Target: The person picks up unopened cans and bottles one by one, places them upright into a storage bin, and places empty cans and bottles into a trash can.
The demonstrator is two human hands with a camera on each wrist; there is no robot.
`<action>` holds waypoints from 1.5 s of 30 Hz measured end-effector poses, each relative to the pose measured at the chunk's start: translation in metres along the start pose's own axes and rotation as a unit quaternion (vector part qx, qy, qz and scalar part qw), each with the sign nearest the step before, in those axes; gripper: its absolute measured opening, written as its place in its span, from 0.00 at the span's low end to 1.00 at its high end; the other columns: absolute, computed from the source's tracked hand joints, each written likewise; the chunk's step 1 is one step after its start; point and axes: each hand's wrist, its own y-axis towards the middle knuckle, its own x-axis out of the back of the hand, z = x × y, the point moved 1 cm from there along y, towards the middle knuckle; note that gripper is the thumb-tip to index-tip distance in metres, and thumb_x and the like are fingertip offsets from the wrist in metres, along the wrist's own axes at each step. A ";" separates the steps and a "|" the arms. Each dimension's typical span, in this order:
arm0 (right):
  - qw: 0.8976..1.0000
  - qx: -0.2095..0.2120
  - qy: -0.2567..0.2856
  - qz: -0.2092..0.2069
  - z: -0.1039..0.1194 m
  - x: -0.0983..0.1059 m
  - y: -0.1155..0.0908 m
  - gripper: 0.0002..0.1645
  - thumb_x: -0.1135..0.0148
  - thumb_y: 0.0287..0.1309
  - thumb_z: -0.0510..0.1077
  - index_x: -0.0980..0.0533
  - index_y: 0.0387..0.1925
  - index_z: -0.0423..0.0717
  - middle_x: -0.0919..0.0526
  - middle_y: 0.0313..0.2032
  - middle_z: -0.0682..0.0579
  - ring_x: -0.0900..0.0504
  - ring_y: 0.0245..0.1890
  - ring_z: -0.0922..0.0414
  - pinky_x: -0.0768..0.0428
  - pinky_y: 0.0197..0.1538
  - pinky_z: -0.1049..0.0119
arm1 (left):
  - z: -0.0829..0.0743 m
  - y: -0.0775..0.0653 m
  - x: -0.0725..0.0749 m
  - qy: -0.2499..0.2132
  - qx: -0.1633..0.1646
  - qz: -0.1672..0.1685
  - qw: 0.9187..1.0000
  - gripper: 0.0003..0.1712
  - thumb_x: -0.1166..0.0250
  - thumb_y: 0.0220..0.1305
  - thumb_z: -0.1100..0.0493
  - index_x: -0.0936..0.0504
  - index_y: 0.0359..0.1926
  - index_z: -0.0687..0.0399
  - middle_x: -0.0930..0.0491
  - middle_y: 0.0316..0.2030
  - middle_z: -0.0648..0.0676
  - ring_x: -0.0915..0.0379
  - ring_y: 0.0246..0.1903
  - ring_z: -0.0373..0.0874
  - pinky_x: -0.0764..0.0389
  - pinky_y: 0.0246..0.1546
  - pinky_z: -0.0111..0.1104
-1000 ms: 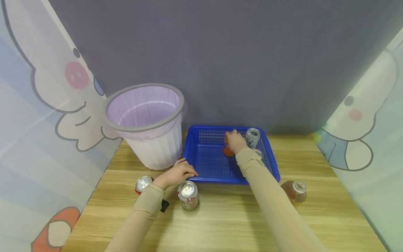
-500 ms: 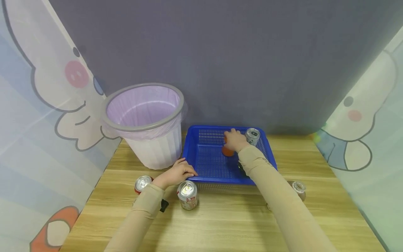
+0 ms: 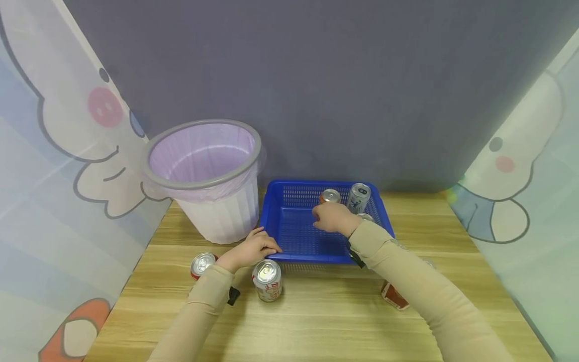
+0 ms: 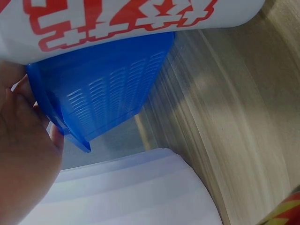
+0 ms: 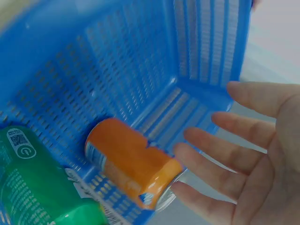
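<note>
My left hand (image 3: 250, 250) grips the front left corner of the blue plastic basket (image 3: 312, 259). In the left wrist view its fingers (image 4: 35, 105) curl around the basket's rim. The right hand (image 3: 334, 217) hovers over the basket and holds nothing. Its fingers (image 5: 229, 154) are spread, close to an orange can (image 5: 131, 161) that stands inside by the back wall. A silver can (image 3: 359, 197) stands to the right of it. A green can (image 5: 42, 183) is also in the basket, mostly hidden by the right arm in the head view.
A white can with red lettering (image 3: 267, 281) stands just in front of the basket. Left of it, a red can (image 3: 202, 264) is partly behind the left wrist. A lined white bin (image 3: 221, 216) stands back left. A red-labelled item (image 3: 394, 296) shows beneath the right sleeve.
The right hand has let go of the orange can, leaving it standing in the basket, and drawn back toward me. The left hand has stayed on the rim.
</note>
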 end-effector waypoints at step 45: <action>0.996 0.059 -0.006 -0.064 0.004 -0.048 -0.076 0.03 0.35 0.52 0.36 0.18 0.26 0.40 0.16 0.25 0.47 0.16 0.30 0.50 0.18 0.34 0.58 | -0.006 0.001 0.006 0.030 -0.002 0.003 1.000 0.10 0.40 0.63 0.62 0.13 0.41 0.52 0.15 0.38 0.48 0.22 0.45 0.46 0.44 0.64 0.59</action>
